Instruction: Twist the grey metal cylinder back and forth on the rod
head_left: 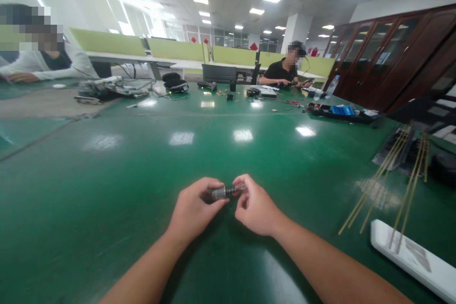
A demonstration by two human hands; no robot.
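My left hand [194, 206] is closed round a small grey metal cylinder [218, 193], like a tiny motor, just above the green table [142, 175]. My right hand [254, 204] pinches the thin dark end [235, 191] that sticks out of the cylinder on its right side. Both hands meet near the table's front middle, knuckles up. Most of the cylinder is hidden by my fingers.
Several thin brass rods [384, 180] lie to the right, some resting on a white flat block [413, 259]. Dark trays [342, 113] and tools lie farther back. A person in black [285, 72] sits at the far side, another in white [39, 64] at the left.
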